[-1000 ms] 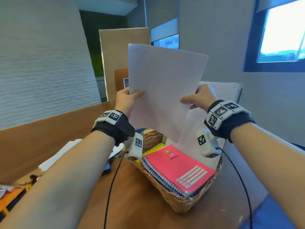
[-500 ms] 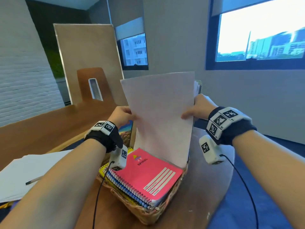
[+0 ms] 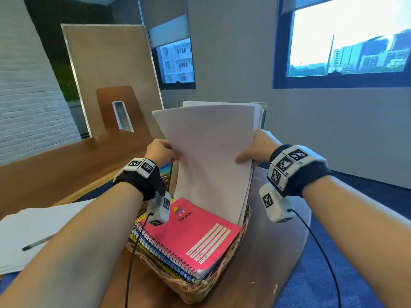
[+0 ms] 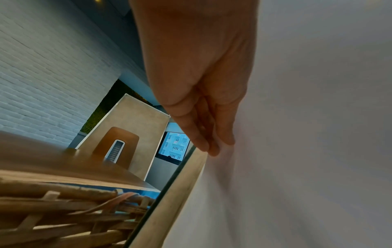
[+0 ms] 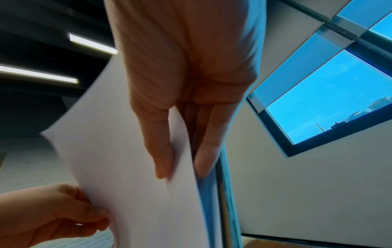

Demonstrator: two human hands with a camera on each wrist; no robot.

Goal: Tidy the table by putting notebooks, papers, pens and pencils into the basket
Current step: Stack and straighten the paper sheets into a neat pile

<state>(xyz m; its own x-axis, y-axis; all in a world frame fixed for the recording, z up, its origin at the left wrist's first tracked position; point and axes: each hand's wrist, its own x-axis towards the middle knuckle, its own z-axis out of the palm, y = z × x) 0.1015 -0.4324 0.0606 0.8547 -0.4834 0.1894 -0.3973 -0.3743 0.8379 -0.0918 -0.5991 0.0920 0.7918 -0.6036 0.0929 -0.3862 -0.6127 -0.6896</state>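
White sheet of paper [image 3: 211, 161] standing upright in the basket [image 3: 195, 290], bottom edge down at the back of the basket behind the pink notebook [image 3: 191, 236]. More papers [image 3: 259, 113] just behind the sheet. To do this step well: best to slide the sheet straight down, keep both sides level, and let go only when the bottom sits in the basket, so no bending. Left hand [image 3: 162, 152] pinching the left edge of the sheet, thumb in front, fingers [image 4: 203, 134] flat behind. Right hand [image 3: 255, 150] pinching the right edge between thumb and fingers [image 5: 203, 157]. Left of the basket on the desk [image 3: 66, 165]: more loose paper [image 3: 44, 227] with a pen [image 3: 37, 242] on top, not put away yet.
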